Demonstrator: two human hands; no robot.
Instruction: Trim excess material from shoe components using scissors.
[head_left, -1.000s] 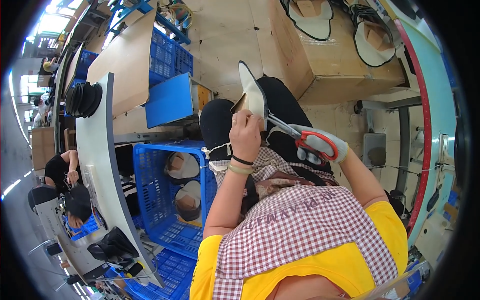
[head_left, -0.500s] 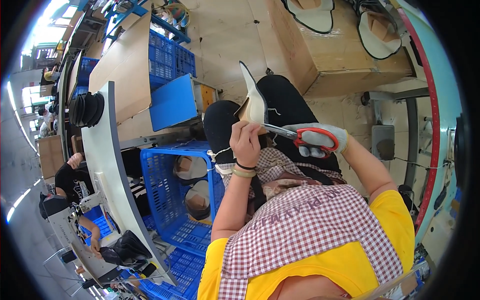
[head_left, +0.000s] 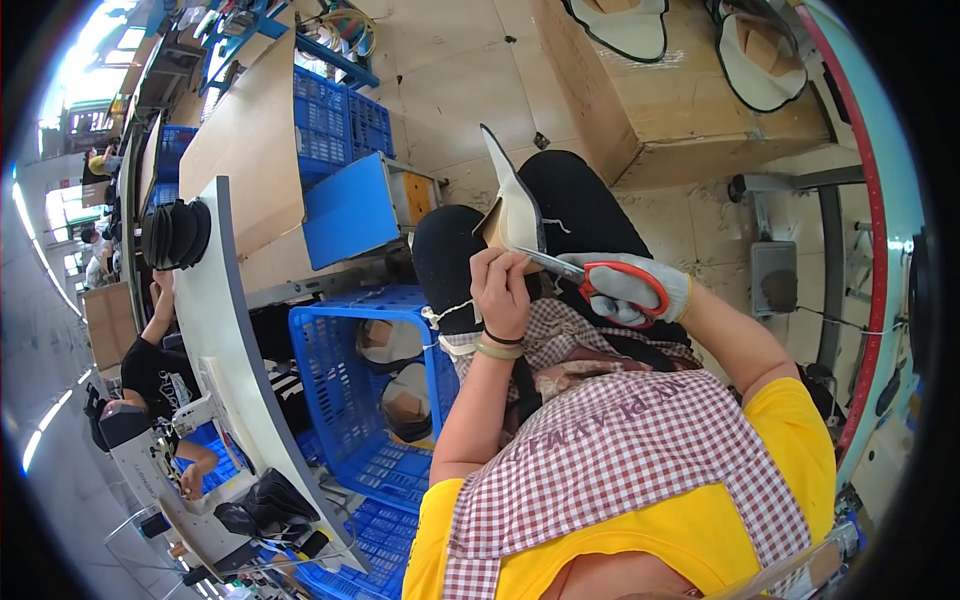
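Note:
My left hand (head_left: pixel 500 290) pinches the near end of a cream shoe upper (head_left: pixel 517 212) with a dark edge, its pointed end standing up above my knees. In my right hand (head_left: pixel 640 290), which wears a pale work glove, is a pair of scissors (head_left: pixel 555 263) with red handles. The scissor blades point left and their tips reach the upper's lower edge, right beside my left fingertips. Whether the blades are parted is hard to see. A pale thread hangs by the upper over my dark trousers.
Left of my legs, a blue plastic crate (head_left: pixel 335 400) holds several similar uppers. More uppers lie on a cardboard box (head_left: pixel 720 150) at the far right. Along the left runs a white table (head_left: pixel 225 290) with a stack of black pieces (head_left: pixel 175 235) and a sewing machine (head_left: pixel 165 480), where a co-worker (head_left: pixel 155 375) sits.
The scissors have shifted slightly left along the upper's edge, with my left hand still pinching it. The co-worker's far hand has reached up to the stack of black pieces.

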